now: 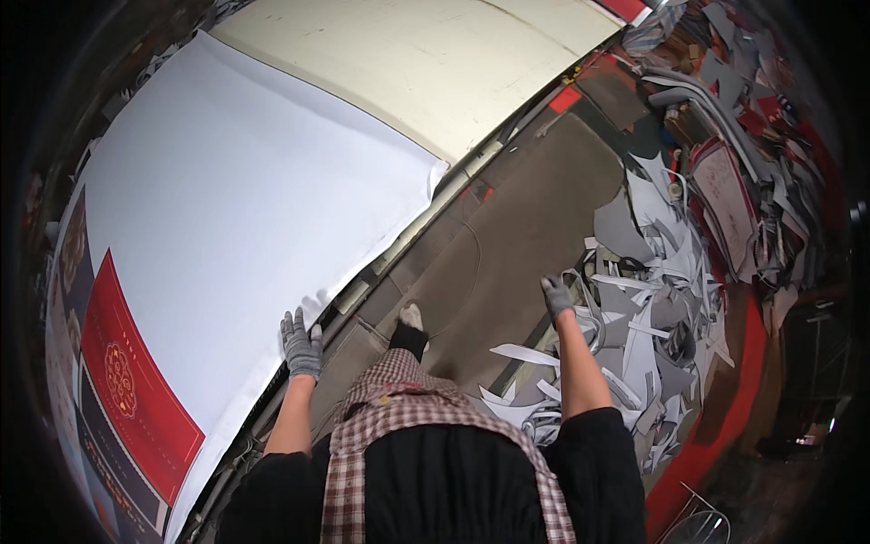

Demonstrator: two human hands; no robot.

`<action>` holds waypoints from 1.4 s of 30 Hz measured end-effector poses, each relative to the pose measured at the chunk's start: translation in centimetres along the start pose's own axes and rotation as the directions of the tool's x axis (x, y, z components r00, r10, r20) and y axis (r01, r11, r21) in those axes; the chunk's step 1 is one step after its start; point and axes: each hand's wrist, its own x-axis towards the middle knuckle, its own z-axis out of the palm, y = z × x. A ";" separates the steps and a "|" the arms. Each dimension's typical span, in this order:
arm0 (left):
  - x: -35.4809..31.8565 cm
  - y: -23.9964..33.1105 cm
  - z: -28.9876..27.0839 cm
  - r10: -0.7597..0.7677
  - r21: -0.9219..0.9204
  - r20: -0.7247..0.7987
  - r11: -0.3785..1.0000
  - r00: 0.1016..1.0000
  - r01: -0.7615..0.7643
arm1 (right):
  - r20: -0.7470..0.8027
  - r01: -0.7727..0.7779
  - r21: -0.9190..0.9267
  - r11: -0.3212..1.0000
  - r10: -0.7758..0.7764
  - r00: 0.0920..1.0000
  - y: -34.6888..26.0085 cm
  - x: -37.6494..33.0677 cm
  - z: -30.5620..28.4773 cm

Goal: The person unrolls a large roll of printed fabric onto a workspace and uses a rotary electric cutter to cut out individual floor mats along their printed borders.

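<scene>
A large white sheet (245, 199) lies over the table at the left, its near edge running along the table's side. My left hand (301, 346), in a grey glove, rests flat on that edge with its fingers stretched out. Beside the sheet's lower left lies printed material with a red panel (136, 372) and dark sections. My right hand (557, 299), also gloved in grey, hangs over the floor near the scraps, apart from the table. Its fingers are mostly hidden from above, and nothing shows in it.
Beyond the white sheet the table has a cream surface (426, 68). A heap of white and grey offcuts (648, 308) covers the floor at the right. Further right, more scraps (725, 199) are piled beside a red strip (739, 390). My foot (411, 317) is on the brown floor (535, 218).
</scene>
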 end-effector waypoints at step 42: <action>29.7 33.9 15.3 -0.186 0.235 -0.088 0.951 0.979 0.202 | 0.367 -0.246 0.342 0.907 0.111 0.923 14.6 68.8 21.3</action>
